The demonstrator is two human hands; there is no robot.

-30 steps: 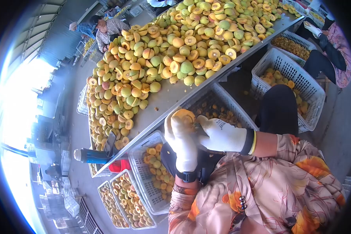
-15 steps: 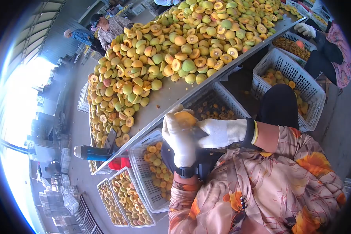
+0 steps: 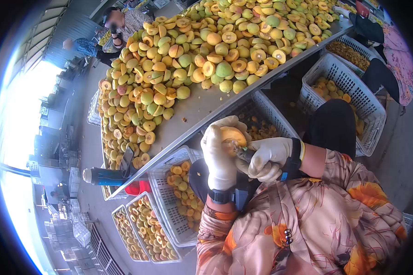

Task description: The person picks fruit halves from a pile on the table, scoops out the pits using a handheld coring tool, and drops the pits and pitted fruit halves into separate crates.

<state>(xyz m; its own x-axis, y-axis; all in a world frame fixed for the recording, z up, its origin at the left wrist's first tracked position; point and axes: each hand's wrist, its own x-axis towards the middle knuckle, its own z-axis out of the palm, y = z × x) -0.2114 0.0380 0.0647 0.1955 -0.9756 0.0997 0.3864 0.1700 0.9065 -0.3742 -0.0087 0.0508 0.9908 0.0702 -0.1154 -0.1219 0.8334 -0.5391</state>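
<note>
My left hand (image 3: 221, 153), in a white glove, is wrapped round a yellow-orange peach half (image 3: 233, 136), its cut side showing. My right hand (image 3: 271, 158), gloved too, grips a small dark tool (image 3: 245, 154) whose tip meets the fruit near its middle; the tool's exact shape is hard to make out. Both hands are close together above my lap, just in front of the metal table's edge. Beneath them a crate (image 3: 280, 120) holds dark and orange bits. Many halved peaches (image 3: 183, 59) are heaped on the table (image 3: 192, 107).
At the left table corner are a blue bottle (image 3: 106, 176), a phone (image 3: 126, 158) and a red container (image 3: 137, 187). Crates of peach halves stand lower left (image 3: 163, 206) and right (image 3: 371, 110). A co-worker (image 3: 394, 59) sits at right; others stand beyond the table.
My right hand has turned, its fingers now curled in view round the tool. My left hand has shifted slightly right and up with the peach half. The co-worker at right has moved an arm.
</note>
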